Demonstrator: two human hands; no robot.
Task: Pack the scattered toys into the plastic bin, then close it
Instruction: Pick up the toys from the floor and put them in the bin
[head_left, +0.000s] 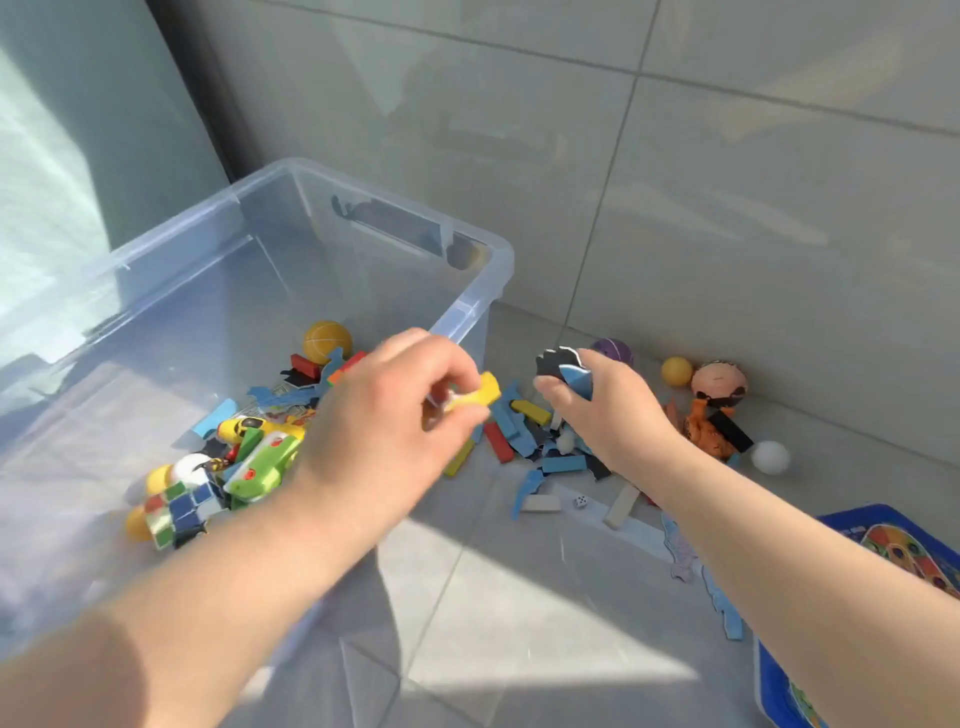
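Head view, as I read it:
- Left hand (384, 415) over right rim of clear plastic bin (470, 312), fingers pinching yellow block (483, 393).
- Right hand (608, 410) just beside it, outside bin, gripping flat blue and black cut-out pieces (563, 366).
- Bin open-topped. Green plastic toy vehicle (260, 462) and multicoloured cube puzzle (176, 512) heaped inside.
- Pile of coloured blocks (524, 441) on grey tile floor (519, 597), hemmed between bin and tiled wall (727, 208).
- Purple ball (615, 351) and white ball (770, 457) near wall.
- Blue tray (852, 519) at lower right edge.
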